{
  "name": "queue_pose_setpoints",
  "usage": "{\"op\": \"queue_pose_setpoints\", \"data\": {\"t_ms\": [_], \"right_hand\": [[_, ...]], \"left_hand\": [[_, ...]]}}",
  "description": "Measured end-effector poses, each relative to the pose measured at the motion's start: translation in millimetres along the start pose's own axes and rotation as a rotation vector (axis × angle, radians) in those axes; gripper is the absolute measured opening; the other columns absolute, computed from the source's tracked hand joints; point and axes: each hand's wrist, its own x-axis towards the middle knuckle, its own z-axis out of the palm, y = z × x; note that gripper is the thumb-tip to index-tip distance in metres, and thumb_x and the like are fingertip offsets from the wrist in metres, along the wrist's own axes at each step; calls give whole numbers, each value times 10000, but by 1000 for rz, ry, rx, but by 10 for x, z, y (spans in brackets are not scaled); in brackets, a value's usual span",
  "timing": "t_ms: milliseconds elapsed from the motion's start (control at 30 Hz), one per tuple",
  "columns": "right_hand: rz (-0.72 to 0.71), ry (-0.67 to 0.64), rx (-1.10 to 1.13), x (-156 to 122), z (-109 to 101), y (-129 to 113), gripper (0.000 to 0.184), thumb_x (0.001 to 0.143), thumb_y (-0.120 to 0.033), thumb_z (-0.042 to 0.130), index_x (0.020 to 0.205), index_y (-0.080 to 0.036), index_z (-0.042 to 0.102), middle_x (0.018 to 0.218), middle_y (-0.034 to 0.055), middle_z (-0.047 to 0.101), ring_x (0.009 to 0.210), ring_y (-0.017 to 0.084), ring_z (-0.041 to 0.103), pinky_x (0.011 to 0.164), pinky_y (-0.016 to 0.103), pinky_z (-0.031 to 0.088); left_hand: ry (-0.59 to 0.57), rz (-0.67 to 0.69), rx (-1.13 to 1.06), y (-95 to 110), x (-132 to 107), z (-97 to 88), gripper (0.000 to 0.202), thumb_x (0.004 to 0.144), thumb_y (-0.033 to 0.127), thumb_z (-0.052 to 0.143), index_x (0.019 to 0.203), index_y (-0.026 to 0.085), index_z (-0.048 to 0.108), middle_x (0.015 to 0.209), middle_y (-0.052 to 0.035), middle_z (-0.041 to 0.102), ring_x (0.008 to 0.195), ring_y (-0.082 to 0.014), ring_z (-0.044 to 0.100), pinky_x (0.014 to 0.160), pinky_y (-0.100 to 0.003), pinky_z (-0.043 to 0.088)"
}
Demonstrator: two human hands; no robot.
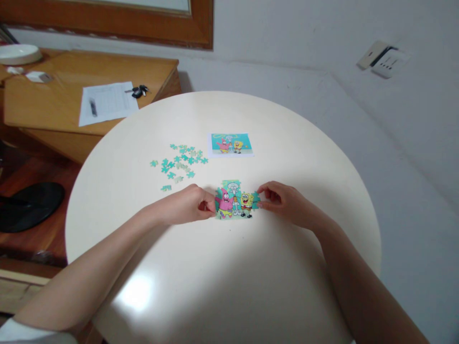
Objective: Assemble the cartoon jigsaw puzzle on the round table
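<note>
A partly joined cartoon jigsaw (234,200) lies on the round cream table (222,267). My left hand (190,205) rests curled against the jigsaw's left edge, fingers closed and touching it. My right hand (281,200) pinches a teal puzzle piece (256,199) at the jigsaw's right edge. Several loose teal pieces (179,162) are scattered to the upper left. A small reference picture card (230,144) lies beyond the jigsaw.
A wooden desk (53,100) stands at the left with a paper sheet (105,102), keys (138,91) and a white dish (17,53). A black round base (30,205) sits on the floor. White wall with a socket (383,59) is at the right.
</note>
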Motion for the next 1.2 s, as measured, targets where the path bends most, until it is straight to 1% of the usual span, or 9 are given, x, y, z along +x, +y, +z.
{"op": "queue_pose_setpoints", "data": {"t_ms": [167,367,633,1033,1200], "right_hand": [[0,-1,-6,2,-5,-7,183,739,-310,601,879,-194,620,701,-4,548,620,130,481,586,264,378],[1,2,-6,-3,2,6,194,749,-313,595,897,-190,619,705,-4,544,625,129,479,586,260,372],[-13,3,-21,-1,-5,-3,178,748,-306,595,886,-197,617,698,-5,551,617,125,479,572,253,367],[-12,-3,-26,1,-10,-6,175,748,-306,593,883,-197,614,708,-2,562,617,127,484,574,255,372],[-10,-3,-30,0,-9,-11,174,748,-304,593,881,-193,613,703,-3,552,617,126,479,578,257,371]], "left_hand": [[-20,-9,9,-13,0,2,159,749,163,495,675,134,633,563,37,516,509,-59,373,478,-224,274],[-28,45,22,-12,2,-2,163,747,135,473,654,138,607,558,50,498,511,-54,381,498,-218,284],[-22,66,40,-19,5,4,167,746,126,468,650,138,604,537,54,477,496,-52,369,480,-220,266],[-16,56,82,-11,-2,-3,163,738,128,481,662,138,625,537,49,479,488,-51,353,465,-207,274],[-28,23,90,-9,-2,-3,158,731,130,488,661,138,629,545,44,499,492,-51,369,466,-195,288]]}}
